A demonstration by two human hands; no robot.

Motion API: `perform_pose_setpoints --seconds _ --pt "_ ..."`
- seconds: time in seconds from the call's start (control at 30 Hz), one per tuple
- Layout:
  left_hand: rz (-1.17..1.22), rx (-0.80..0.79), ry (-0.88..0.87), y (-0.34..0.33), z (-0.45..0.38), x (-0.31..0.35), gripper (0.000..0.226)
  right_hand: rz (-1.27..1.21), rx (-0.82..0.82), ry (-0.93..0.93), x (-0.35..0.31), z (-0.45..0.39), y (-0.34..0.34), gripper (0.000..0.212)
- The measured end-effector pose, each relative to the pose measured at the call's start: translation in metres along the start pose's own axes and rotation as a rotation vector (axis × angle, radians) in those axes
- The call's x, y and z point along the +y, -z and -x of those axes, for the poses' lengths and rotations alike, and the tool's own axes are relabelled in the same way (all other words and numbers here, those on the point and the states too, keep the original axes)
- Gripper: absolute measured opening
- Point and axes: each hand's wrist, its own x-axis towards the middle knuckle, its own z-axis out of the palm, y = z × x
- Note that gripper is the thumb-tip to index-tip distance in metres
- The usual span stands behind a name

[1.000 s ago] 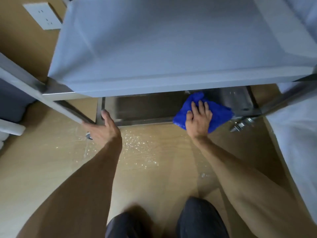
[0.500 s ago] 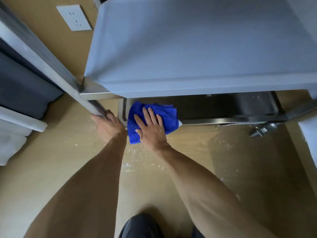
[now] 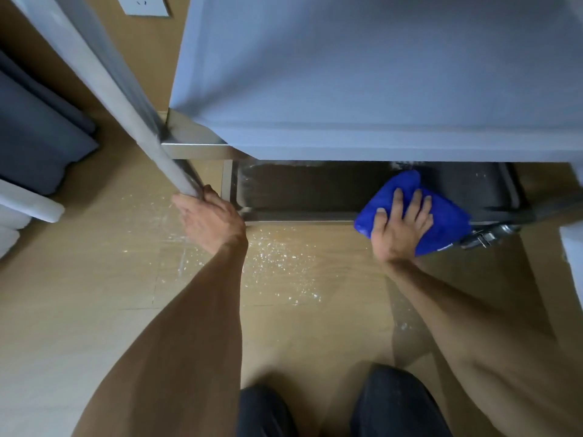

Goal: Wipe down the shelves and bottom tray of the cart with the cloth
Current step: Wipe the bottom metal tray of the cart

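Observation:
A steel cart fills the upper view; its pale shelf (image 3: pixel 362 83) overhangs the dark bottom tray (image 3: pixel 315 187). My right hand (image 3: pixel 399 225) presses a blue cloth (image 3: pixel 444 216) flat on the tray's front right rim, fingers spread and straight. My left hand (image 3: pixel 209 216) grips the lower end of the cart's front left post (image 3: pixel 126 99), fingers curled round it. Most of the tray's back lies hidden under the shelf.
Wet streaks and white specks cover the tan floor (image 3: pixel 268 263) before the cart. A caster (image 3: pixel 482 238) shows under the tray's right corner. Dark grey and white items (image 3: pixel 34 146) stand at the left. A wall socket (image 3: pixel 143 4) sits at the top left. My knees (image 3: pixel 394 405) are below.
My right hand slid the blue cloth from the tray's left front corner to its right end. My left hand stayed at the cart's front left post.

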Motion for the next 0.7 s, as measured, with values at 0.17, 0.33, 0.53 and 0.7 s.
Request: perform_pose_setpoints --seconds 0.17,0.33,0.53,0.7 --pt "0.018 -0.035 -0.049 0.002 -0.005 -0.009 0.031 0.040 -0.188 0.659 -0.137 0.068 -0.025 0.079" --pt "-0.018 -0.128 -0.014 0.013 -0.015 -0.009 0.019 0.103 -0.376 0.810 -0.246 0.071 -0.049 0.071" --pt "-0.084 -0.156 0.134 0.017 -0.009 0.008 0.032 0.079 -0.275 0.688 -0.184 0.068 -0.039 0.078" --pt "-0.127 -0.132 0.172 0.009 -0.004 0.006 0.043 0.143 -0.193 0.376 -0.028 0.024 -0.008 0.089"
